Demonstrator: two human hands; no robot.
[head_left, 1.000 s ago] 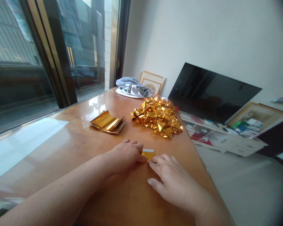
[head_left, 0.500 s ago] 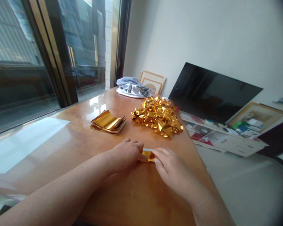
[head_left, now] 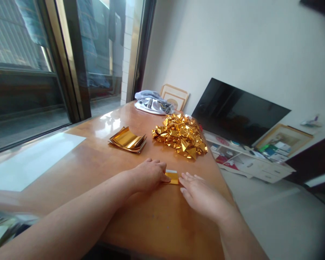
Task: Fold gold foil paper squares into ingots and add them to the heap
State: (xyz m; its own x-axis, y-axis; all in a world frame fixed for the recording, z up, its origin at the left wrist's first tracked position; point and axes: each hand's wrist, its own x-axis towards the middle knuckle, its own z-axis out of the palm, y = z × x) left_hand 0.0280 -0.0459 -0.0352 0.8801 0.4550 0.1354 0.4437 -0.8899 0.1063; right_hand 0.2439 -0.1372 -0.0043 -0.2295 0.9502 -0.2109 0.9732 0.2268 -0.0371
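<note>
Left hand (head_left: 148, 176) and right hand (head_left: 203, 198) lie flat, fingers (head_left: 188, 179) open; gold foil strip (head_left: 172, 177) between them could skid if nudged.

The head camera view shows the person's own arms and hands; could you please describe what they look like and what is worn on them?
The bare left hand and bare right hand wear no gloves, rings or bracelets that I can see. The bare left forearm and bare right forearm show no sleeve or watch. The fingernails look short and unpainted.
</note>
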